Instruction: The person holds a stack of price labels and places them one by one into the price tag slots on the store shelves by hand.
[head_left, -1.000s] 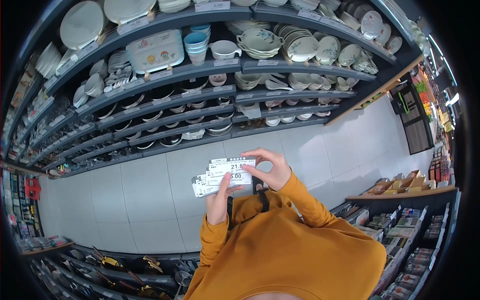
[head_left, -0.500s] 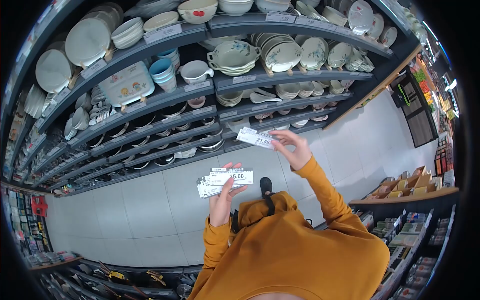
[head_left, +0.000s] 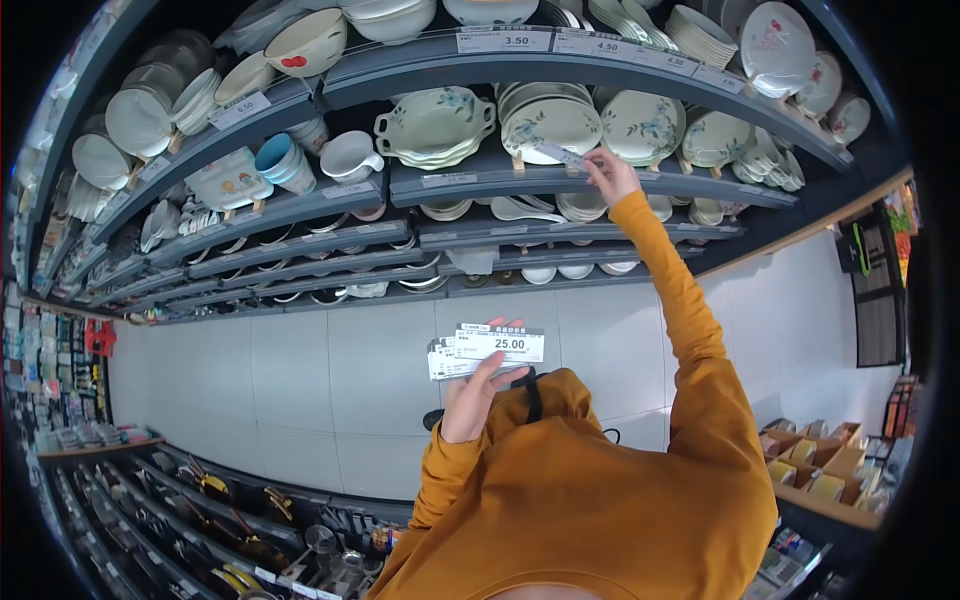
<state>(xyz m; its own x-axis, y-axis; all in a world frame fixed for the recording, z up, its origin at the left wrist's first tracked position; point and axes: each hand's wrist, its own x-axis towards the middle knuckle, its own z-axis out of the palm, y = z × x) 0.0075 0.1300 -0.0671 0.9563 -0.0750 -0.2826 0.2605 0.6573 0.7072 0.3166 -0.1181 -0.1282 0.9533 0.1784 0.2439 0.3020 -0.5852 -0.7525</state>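
In my left hand (head_left: 470,402) is a small stack of white price labels (head_left: 505,343), the top one reading 25.00, with the thumb across its lower edge. My right hand (head_left: 612,176) is stretched out to the dish shelf and pinches one price label (head_left: 560,152) by its right end. That label is tilted and its print is not readable. It overlaps the view of the floral oval plates (head_left: 552,122), just above the shelf's front edge (head_left: 630,181); whether it touches them I cannot tell. Left of the plates stand stacked floral handled bowls (head_left: 435,130).
A price strip (head_left: 503,40) runs along the upper shelf edge. Blue cups (head_left: 284,163) and a white mug (head_left: 350,157) stand left on the same shelf. Behind me is a rack of utensils (head_left: 320,540); cardboard boxes (head_left: 830,460) are at the right. Grey floor tiles (head_left: 300,400) lie between.
My right hand has moved up and forward with its label, from open space to the plate shelf. The view has shifted closer to the shelves. My left hand still holds the stack.
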